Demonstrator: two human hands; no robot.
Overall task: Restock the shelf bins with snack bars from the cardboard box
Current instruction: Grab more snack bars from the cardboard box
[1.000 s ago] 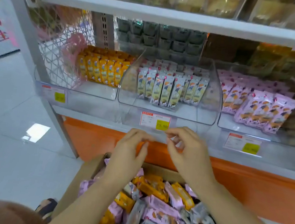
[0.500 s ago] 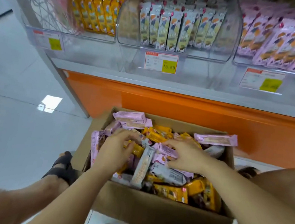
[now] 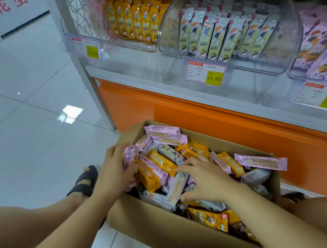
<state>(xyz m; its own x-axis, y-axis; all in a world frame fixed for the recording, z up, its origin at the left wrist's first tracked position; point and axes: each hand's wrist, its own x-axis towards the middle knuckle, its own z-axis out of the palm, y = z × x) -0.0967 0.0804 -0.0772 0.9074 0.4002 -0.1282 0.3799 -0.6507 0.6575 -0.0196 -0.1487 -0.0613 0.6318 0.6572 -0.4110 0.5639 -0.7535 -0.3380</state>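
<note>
Picking is in hand: left hand (image 3: 115,168) curls round pink bars (image 3: 130,161) at the box (image 3: 166,232) edge; right hand (image 3: 207,179) lies spread flat on the loose bars (image 3: 161,161) beside it, holding none. Bins (image 3: 284,41) stand above both hands. Next, judged: gather one colour, lift to matching bin.

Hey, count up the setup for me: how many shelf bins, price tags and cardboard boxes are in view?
Bins: 3 (yellow-bar bin, white-bar bin, pink-bar bin)
Price tags: 3
Box: 1
Total: 7
</note>
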